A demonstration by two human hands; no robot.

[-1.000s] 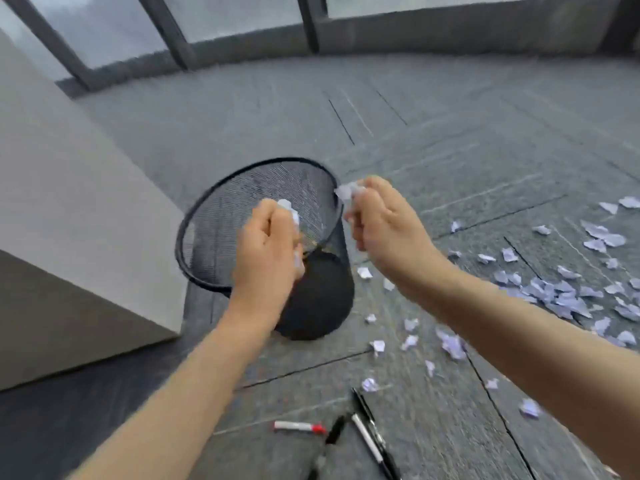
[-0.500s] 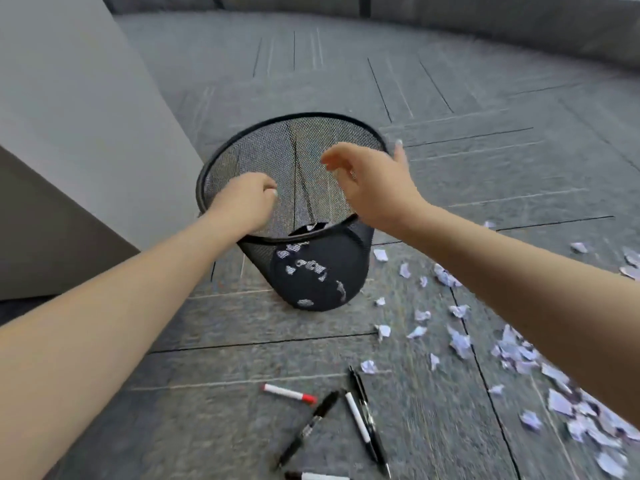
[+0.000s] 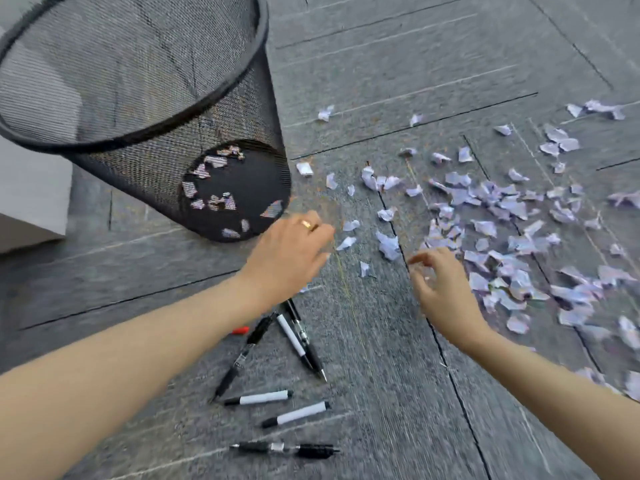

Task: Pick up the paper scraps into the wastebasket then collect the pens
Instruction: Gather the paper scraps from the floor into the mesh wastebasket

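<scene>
A grey block (image 3: 31,188) filled the far left edge. Beside it stood the black wire-mesh wastebasket (image 3: 145,133) on the grey carpet-tile floor (image 3: 398,393), with a handful of white paper scraps (image 3: 214,181) lying on its dark bottom. Nearer the camera, a cluster of black and white pens (image 3: 277,396) lay loose on the floor, and the red tip of one marker (image 3: 240,330) showed from under the left forearm. The left hand (image 3: 289,252), with a gold ring (image 3: 307,224) on one finger, hovered above the floor just right of the basket's base, fingers relaxed and loosely spread, holding nothing. A few small white scraps (image 3: 349,233) lay between the two hands. The right hand (image 3: 440,285) hung low with its fingers loosely curved and empty, just beside the dense scatter of torn white paper scraps (image 3: 512,237) spread across the floor to the right.
</scene>
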